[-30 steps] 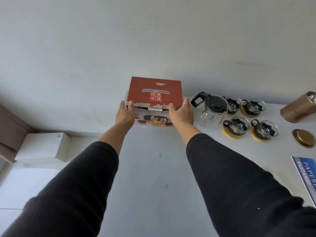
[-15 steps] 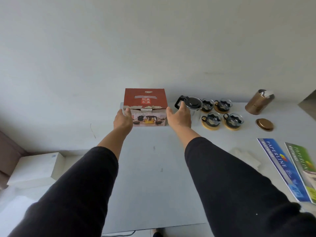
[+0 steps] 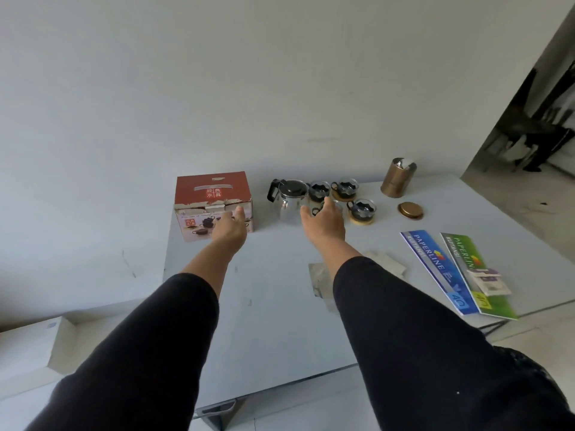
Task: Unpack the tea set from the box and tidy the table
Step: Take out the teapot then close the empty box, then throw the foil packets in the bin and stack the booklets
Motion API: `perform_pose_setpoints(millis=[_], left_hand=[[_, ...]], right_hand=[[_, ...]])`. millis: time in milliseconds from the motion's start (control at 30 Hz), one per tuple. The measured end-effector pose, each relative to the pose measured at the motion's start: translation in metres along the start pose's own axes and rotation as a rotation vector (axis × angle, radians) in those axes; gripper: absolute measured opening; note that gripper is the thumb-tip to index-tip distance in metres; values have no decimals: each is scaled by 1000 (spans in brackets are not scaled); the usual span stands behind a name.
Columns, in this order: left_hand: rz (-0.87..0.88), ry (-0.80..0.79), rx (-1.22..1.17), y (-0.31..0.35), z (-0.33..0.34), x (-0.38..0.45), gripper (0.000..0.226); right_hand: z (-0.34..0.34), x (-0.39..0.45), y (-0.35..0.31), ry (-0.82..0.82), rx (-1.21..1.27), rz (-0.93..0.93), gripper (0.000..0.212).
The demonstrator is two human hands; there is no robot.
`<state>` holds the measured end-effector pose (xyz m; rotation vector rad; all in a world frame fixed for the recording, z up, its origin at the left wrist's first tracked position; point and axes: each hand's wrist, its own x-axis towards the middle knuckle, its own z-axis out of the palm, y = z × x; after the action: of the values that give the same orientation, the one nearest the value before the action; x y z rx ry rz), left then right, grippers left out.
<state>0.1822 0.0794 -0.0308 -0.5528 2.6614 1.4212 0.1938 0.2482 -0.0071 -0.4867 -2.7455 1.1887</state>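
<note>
Your red tea-set box (image 3: 214,204) stands closed at the far left of the grey table (image 3: 267,306), near the wall, and your left hand (image 3: 229,231) reaches out in front of its printed face with fingers loosely straight, holding nothing — whether the fingertips touch the cardboard is hard to tell from this angle. Your right hand (image 3: 323,223) is stretched toward the tea things, fingers relaxed and empty, and it hides part of one cup. Just right of the box sits the glass teapot (image 3: 287,197) with its black lid, then the glass cups (image 3: 361,209) on wooden coasters. Beyond them a bronze canister (image 3: 396,178) stands upright, its lid (image 3: 410,209) lying flat beside it. Nearer you, two Paperline paper packs (image 3: 441,269) lie side by side at the right edge, and crumpled wrapping paper (image 3: 320,279) shows beside your right sleeve.
</note>
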Motion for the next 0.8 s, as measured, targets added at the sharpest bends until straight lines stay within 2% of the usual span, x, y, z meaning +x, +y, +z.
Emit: perform_pose_setpoints(millis=[433,600,800], left_hand=[[8,-55,1,64,142,-35,63],[-60,-136,60,58,191,-48,68],[-133,-198,169,47,214,-47,69]], right_hand=[[-102,58,112,-46,-43,42,64],[-112,66,157,-159,-82,135,65],[-111,79,192,-223,-114,261,66]])
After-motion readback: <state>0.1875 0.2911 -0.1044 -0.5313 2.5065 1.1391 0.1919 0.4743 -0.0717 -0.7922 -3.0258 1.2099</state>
